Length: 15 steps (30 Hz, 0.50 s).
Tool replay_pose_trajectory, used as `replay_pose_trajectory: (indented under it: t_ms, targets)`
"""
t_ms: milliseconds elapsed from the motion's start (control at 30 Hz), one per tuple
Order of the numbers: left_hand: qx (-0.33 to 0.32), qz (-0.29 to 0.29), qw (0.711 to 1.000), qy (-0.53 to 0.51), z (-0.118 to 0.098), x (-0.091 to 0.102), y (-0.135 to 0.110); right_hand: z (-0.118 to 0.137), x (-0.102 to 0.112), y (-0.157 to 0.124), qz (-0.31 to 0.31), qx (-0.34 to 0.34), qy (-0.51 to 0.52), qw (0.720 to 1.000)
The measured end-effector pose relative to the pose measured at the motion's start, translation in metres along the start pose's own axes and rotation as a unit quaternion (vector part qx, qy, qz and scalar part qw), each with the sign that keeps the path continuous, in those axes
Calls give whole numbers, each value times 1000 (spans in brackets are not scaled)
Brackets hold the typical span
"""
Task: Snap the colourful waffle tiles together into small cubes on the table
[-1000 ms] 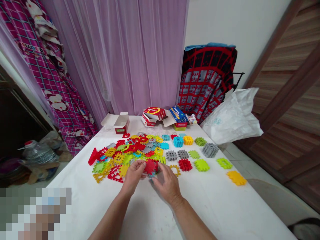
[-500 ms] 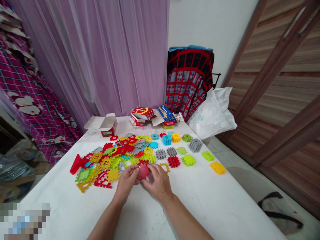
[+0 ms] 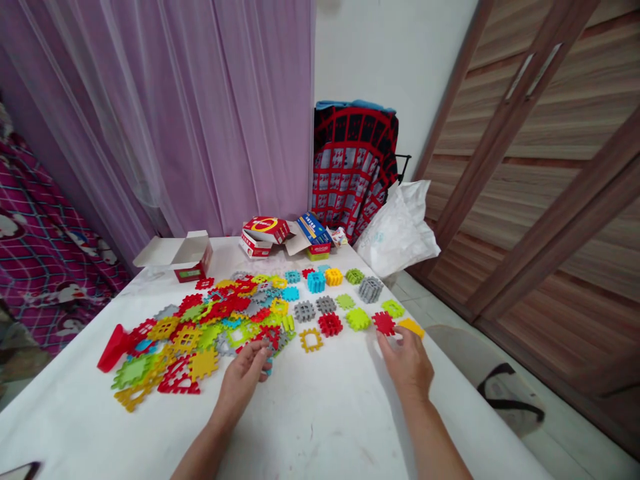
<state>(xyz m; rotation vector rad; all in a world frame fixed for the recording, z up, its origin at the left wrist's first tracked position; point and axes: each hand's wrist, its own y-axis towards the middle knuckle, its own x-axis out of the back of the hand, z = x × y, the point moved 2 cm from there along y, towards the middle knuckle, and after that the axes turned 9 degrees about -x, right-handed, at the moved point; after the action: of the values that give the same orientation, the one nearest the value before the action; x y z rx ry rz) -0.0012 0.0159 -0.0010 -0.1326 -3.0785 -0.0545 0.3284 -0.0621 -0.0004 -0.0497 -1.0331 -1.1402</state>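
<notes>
On the right of the white table, my right hand grips the near edge of a red toothed building plate. This plate is beside a lime green stack and a yellow plate, partly behind my fingers. My left hand is curled at the near edge of the mixed pile, and a bit of a light blue building piece shows at its fingertips, mostly hidden. The pile has red, yellow, green and grey toothed pieces, such as a yellow plate. A yellow square frame lies between my hands.
Sorted stacks stand at the right: red, grey, blue and orange-yellow. Open cardboard boxes line the back edge. A white plastic bag is beyond the right corner, near a wooden wardrobe.
My right hand has carried the red plate from the middle to the right side. My left hand has let go of it and now has a light blue piece at its fingertips. The view has turned right.
</notes>
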Motion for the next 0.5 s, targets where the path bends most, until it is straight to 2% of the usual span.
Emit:
replay_pose_trajectory:
  t_ms: [100,200,500]
  targets:
    - [0,5,1000,1,-1,1,0,-7,-3,-1,34,-40,-71,996]
    - [2,6,1000,-1,-1,2,-1,-2,-8,-3,50,-47,-105,992]
    - [2,7,1000,3,4,3,2,-6,-11,1,50,-63,-106,991]
